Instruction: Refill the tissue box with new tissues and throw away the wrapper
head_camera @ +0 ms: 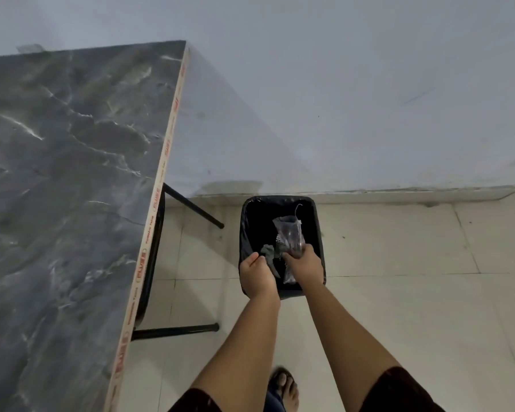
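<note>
A black bin [250, 209] lined with a dark bag stands on the floor by the wall. Both my hands are held over its open top. My right hand [305, 264] grips a clear plastic wrapper [289, 233], which sticks up above the bin's inside. My left hand [254, 273] is beside it, fingers curled, next to a crumpled grey piece [269, 255] of the wrapper; whether it grips that piece is unclear. The tissue box is out of view.
A dark marble-pattern table [66, 173] with black legs [191, 206] fills the left side, its edge close to the bin. A pale wall [339, 99] runs behind. Tiled floor [414, 292] lies to the right. My sandalled foot [284, 388] is at the bottom.
</note>
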